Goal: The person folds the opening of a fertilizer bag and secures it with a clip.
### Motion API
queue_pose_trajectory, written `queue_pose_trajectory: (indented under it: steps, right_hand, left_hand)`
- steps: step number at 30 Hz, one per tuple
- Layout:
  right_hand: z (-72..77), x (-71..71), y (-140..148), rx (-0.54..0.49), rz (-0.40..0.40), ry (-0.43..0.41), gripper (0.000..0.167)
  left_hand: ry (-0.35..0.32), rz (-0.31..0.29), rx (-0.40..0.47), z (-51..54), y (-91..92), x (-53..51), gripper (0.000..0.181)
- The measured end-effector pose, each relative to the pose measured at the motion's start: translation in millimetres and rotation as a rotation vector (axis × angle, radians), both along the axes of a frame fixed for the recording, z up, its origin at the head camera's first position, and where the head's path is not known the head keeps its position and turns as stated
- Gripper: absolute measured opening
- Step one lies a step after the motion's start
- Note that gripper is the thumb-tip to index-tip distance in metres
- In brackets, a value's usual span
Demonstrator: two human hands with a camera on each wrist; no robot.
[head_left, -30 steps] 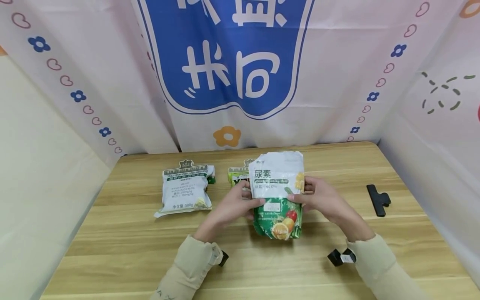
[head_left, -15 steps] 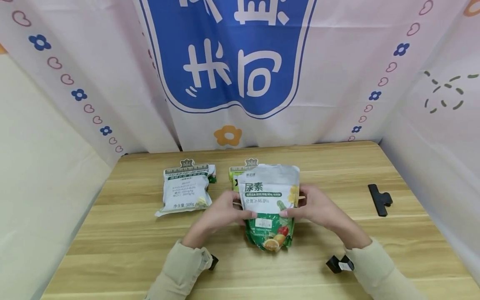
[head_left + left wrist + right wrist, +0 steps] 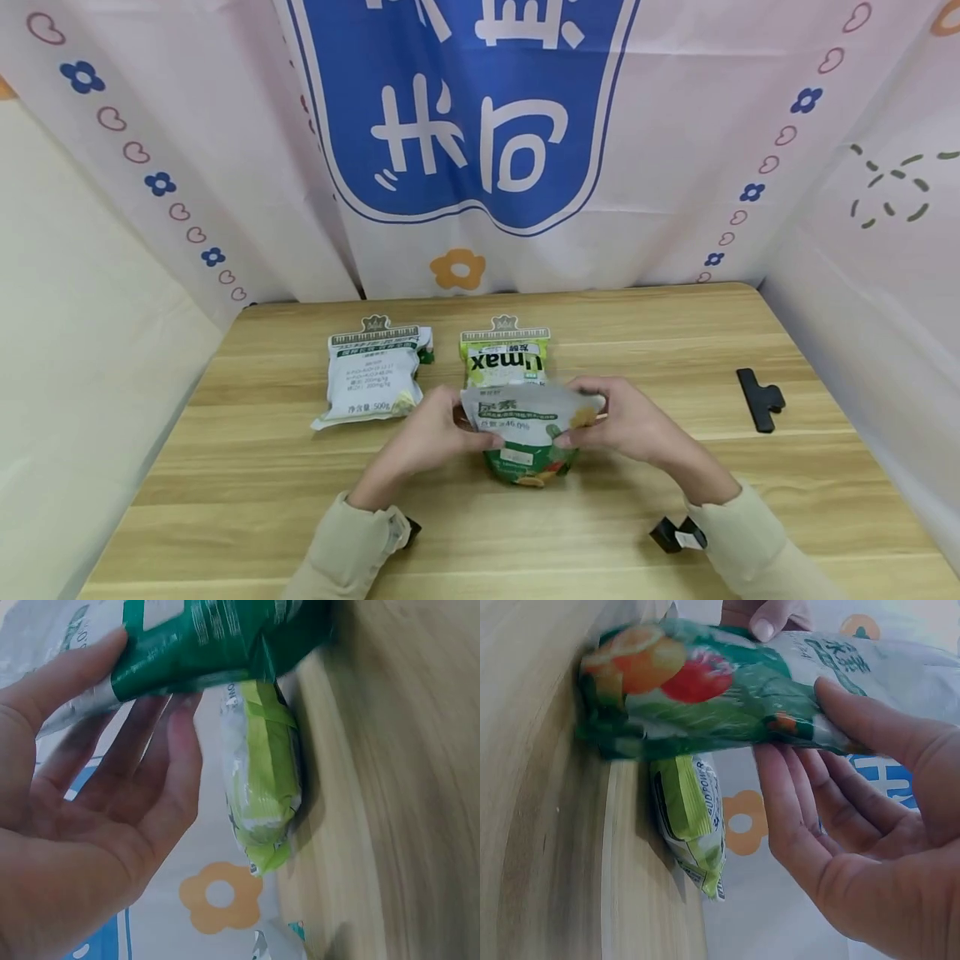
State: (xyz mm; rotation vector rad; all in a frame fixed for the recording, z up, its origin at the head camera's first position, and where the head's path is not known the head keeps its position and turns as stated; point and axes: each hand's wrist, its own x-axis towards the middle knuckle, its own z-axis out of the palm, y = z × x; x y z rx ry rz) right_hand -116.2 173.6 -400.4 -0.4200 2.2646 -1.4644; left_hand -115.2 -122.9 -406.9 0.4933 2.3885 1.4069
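A white and green urea fertilizer pouch point(image 3: 517, 454) is held between both hands, its printed front tilted back in the head view. My left hand point(image 3: 427, 433) grips its left side, thumb in front and fingers behind. On the other side, my right hand point(image 3: 633, 423) pinches the edge the same way. The right wrist view shows the pouch's fruit print point(image 3: 697, 679) and the thumb over it. Directly behind the pouch lies a lime-green Umax bag point(image 3: 506, 360), partly covered by it, with a piano-patterned clip point(image 3: 504, 335) across its top.
To the left lies a white 500g bag point(image 3: 371, 383) with a matching piano-patterned clip point(image 3: 375, 336). A black clip point(image 3: 761, 401) rests on the wooden table point(image 3: 285, 500) at the right. Printed cloth point(image 3: 675, 167) hangs behind the table's back edge.
The pouch has come down and slightly left, and its top has tilted back from facing the camera. More of the Umax bag now shows. Both hands have kept their grip.
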Motion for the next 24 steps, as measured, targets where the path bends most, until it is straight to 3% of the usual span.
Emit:
queue_pose_trajectory:
  steps: [6,11,14,19,24]
  right_hand:
    - [0.9,1.0,0,-0.025,0.004,0.010,0.048]
    - [2.3,2.0,-1,-0.008,0.028,0.071,0.041]
    - [3.2,1.9,-2,-0.006,0.040,0.098,0.038]
    - [4.1,1.9,-2,-0.034,0.089,0.099,0.034]
    - [4.6,1.7,-2,-0.013,0.142,0.154,0.030]
  left_hand:
    - [0.075,-0.011,0.013,-3.2,-2.5,4.8,0.025]
    - [0.214,-0.030,-0.030,-4.4,-3.8,11.7,0.030]
    - [0.260,-0.029,-0.056,-4.3,-4.3,14.3,0.033]
    - [0.253,-0.036,-0.095,-3.8,-5.9,15.9,0.037]
    - [0.264,-0.067,-0.122,-3.9,-8.5,15.1,0.039]
